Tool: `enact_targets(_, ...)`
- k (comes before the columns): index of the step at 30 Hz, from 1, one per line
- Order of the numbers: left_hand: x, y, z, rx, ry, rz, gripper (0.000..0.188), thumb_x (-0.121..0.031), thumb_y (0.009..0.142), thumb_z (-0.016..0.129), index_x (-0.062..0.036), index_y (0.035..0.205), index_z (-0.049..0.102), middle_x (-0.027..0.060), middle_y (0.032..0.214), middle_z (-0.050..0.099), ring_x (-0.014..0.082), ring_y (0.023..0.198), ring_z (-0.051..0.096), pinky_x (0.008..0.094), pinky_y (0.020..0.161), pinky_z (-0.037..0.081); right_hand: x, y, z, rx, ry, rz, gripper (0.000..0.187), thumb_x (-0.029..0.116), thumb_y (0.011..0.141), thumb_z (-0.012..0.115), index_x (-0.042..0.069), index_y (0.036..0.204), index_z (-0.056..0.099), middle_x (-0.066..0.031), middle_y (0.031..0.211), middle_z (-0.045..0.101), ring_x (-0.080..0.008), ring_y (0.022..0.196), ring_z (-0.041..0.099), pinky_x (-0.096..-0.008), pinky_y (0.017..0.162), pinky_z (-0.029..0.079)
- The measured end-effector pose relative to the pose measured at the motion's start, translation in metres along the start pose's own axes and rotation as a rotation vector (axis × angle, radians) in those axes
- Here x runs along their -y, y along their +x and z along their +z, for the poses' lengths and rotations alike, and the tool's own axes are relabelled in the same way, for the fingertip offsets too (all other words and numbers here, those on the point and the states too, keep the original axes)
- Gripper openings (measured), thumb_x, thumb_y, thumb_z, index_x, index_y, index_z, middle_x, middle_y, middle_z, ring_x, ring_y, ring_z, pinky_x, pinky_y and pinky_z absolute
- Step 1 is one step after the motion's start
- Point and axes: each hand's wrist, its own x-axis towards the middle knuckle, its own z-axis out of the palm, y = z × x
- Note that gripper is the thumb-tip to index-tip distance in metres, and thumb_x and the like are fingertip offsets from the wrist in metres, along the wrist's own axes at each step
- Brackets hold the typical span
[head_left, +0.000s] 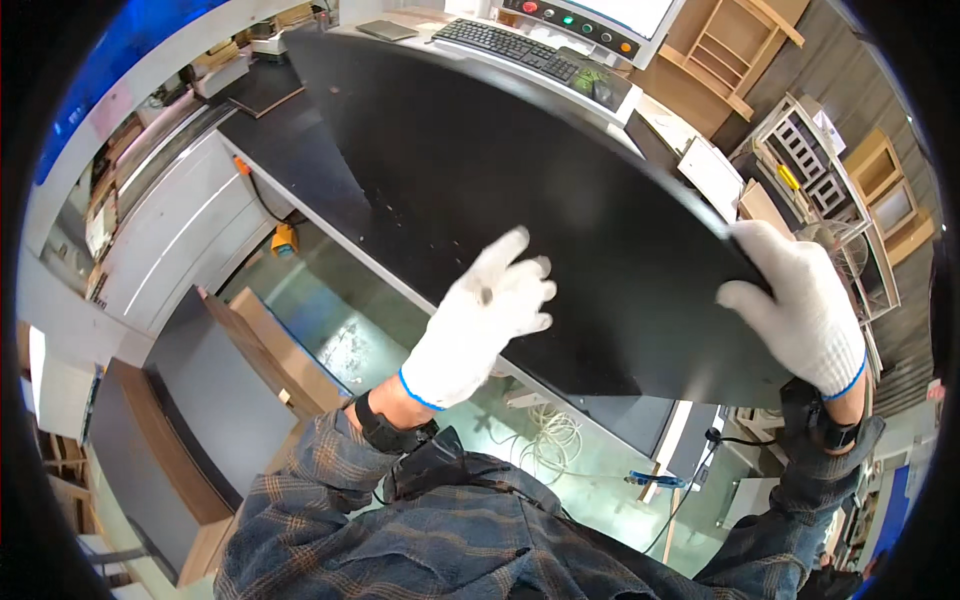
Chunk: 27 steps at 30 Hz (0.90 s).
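A large black panel [580,220] is tilted up above a dark-topped workbench [290,150]. My right hand [805,305], in a white knit glove with a blue cuff, grips the panel's right edge. Its thumb lies toward the near face, and the other fingertips are hidden at the edge. My left hand [475,325], gloved the same way, is in front of the panel's lower part with fingers apart. A dark spot shows on that glove. Whether the left fingertips touch the panel I cannot tell.
Behind the panel stand a keyboard [505,48] and a control console with coloured buttons [570,20]. Brown-edged boards [190,430] are stacked at the lower left. A coiled pale hose [550,440] lies on the floor under the bench. An orange pedal [285,240] is left of it.
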Motion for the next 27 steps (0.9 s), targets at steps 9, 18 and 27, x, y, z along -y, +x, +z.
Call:
enact_targets(9,0.032,-0.101,0.119,-0.377,-0.324,-0.053,0.062,-0.059,0.107,0.044,-0.0032,0.131,0.057,0.0151,0.132,0.061,0.0333,0.124,0.06,0.0532,0.108,0.051,0.056,-0.135,0.092,-0.027,-0.274,-0.413,0.014,0.011,0.08,0.065,0.002,0.082,0.054,-0.0089,0.062,0.056,-0.0221,0.051,0.062,-0.0355,0.048,0.051)
enact_targets(18,0.113,-0.16,0.024,-0.87,-0.175,-0.113,0.019,-0.002,0.095,0.068,0.0033,0.112,0.062,0.0129,0.108,0.066,0.0283,0.099,0.068,0.0446,0.091,0.058,0.063,-0.184,0.199,0.076,0.017,-0.445,0.02,0.016,0.081,0.067,0.002,0.095,0.06,-0.01,0.08,0.061,-0.0238,0.073,0.067,-0.0365,0.063,0.053)
enact_targets(27,0.129,-0.18,-0.104,-1.053,-0.312,-0.052,0.025,-0.002,0.096,0.068,0.0019,0.119,0.059,0.0138,0.111,0.067,0.0315,0.101,0.069,0.0451,0.092,0.059,-0.075,-0.212,0.318,0.198,0.291,0.602,0.041,0.036,0.088,0.074,0.0,0.107,0.069,-0.0229,0.099,0.073,-0.0432,0.091,0.07,-0.0472,0.08,0.057)
